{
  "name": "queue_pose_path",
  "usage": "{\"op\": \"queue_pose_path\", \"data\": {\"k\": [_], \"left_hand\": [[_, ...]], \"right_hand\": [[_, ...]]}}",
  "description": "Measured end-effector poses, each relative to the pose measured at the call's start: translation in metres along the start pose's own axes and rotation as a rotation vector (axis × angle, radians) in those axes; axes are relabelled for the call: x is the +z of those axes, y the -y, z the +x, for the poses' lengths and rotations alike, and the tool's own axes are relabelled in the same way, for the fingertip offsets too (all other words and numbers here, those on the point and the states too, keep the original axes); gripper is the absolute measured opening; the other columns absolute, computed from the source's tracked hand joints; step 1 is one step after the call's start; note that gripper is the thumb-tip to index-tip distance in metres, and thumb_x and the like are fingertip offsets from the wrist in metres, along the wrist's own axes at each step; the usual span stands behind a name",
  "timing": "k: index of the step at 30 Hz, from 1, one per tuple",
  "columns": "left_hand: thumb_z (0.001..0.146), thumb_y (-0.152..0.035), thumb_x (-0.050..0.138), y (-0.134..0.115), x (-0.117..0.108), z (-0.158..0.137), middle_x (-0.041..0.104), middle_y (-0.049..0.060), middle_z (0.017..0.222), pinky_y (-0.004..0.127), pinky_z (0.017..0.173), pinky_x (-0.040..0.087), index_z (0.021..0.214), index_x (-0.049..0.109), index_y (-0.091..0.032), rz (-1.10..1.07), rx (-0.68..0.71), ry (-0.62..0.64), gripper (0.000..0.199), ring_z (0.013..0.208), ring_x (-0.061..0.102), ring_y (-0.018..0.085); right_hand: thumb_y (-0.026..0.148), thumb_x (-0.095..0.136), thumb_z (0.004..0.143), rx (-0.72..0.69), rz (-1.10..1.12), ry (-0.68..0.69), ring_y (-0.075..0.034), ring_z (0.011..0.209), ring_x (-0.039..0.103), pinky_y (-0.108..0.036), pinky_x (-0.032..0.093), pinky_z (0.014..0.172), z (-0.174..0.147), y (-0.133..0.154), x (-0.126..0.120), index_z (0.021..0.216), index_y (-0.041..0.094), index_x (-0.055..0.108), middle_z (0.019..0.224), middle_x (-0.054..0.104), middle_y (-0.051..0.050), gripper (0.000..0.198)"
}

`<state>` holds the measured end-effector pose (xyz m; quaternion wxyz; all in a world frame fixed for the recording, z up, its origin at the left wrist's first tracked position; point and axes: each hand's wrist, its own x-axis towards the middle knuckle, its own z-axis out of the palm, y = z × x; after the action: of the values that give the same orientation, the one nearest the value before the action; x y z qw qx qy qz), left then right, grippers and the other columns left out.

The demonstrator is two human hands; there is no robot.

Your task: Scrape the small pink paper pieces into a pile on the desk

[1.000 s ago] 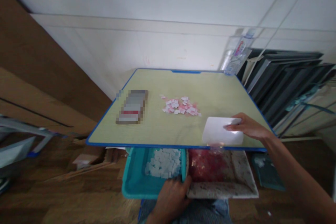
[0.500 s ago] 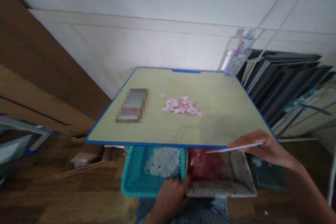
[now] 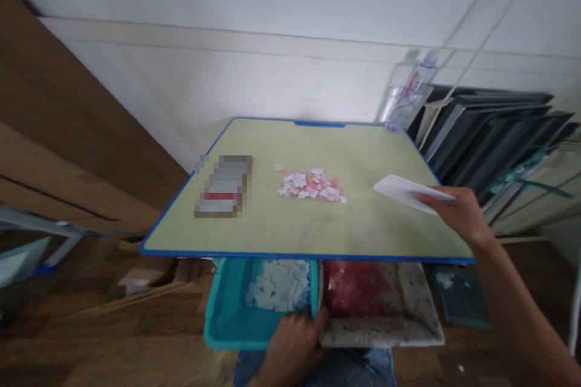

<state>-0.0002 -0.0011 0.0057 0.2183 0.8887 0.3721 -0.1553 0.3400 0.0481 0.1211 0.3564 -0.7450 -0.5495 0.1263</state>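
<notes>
My right hand is closed on a thin white card, pinched at its right end and held tilted above the right part of the folding table. On the table's middle lies a loose heap of small white and pink square pieces, with pink smears around them. My left hand grips the near edge where a teal basin meets a stained white tray; its fingertips are partly hidden. Many white squares lie in the basin. The tray's floor carries a red, wet-looking stain.
A pixelated flat object lies on the table's left. At the far right corner stands a clear plastic bottle. Dark flat panels lean together on the right. A brown wooden panel borders the left, and a dark green container sits low right.
My right hand has risen and moved forward over the table, turning the card from edge-on to show its flat face. My left hand stays at the basin and tray edge.
</notes>
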Motion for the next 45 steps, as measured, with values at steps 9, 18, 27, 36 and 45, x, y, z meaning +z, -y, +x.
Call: {"op": "queue_pose_path", "data": {"k": [9,18,27,36,45], "left_hand": [[0.075,-0.026,0.051,0.002,-0.001,0.0,0.057,0.01,0.088,0.036,0.065,0.04,0.118,0.041,-0.02,-0.012,0.026,-0.004,0.045,0.078,0.054,0.027],[0.076,-0.029,0.052,0.002,-0.002,0.0,0.058,0.01,0.089,0.035,0.065,0.041,0.116,0.042,-0.02,-0.002,0.037,-0.002,0.042,0.078,0.055,0.026],[0.076,-0.03,0.051,0.001,0.0,-0.001,0.058,0.01,0.086,0.035,0.061,0.042,0.11,0.044,-0.02,0.031,0.07,-0.06,0.036,0.073,0.055,0.027],[0.077,-0.035,0.05,0.0,0.004,-0.001,0.057,0.009,0.081,0.034,0.06,0.042,0.103,0.047,-0.019,0.019,0.059,-0.1,0.03,0.07,0.055,0.025],[0.077,-0.035,0.049,0.001,0.002,-0.001,0.057,0.009,0.081,0.034,0.06,0.042,0.101,0.047,-0.019,0.004,0.076,-0.101,0.029,0.071,0.055,0.025]], "right_hand": [[0.046,0.056,0.069,-0.118,0.101,0.258,-0.021,0.068,0.06,-0.03,0.046,0.056,0.018,0.022,0.025,0.083,0.015,0.068,0.081,0.069,-0.008,0.036],[0.039,0.056,0.072,-0.274,0.132,0.584,-0.02,0.07,0.062,-0.029,0.048,0.061,0.012,0.059,0.026,0.087,0.016,0.069,0.081,0.07,-0.008,0.031],[0.031,0.054,0.074,-0.489,0.298,0.697,-0.013,0.058,0.058,-0.022,0.043,0.052,-0.015,0.116,0.084,0.083,0.022,0.069,0.069,0.068,-0.002,0.02],[0.031,0.054,0.074,-0.408,0.235,0.697,-0.007,0.045,0.045,-0.016,0.033,0.042,-0.02,0.12,0.092,0.064,0.013,0.065,0.052,0.057,0.001,0.024],[0.04,0.056,0.071,-0.249,0.166,0.291,-0.011,0.047,0.05,-0.019,0.033,0.04,0.002,0.1,0.066,0.076,0.011,0.069,0.057,0.062,-0.002,0.032]]}}
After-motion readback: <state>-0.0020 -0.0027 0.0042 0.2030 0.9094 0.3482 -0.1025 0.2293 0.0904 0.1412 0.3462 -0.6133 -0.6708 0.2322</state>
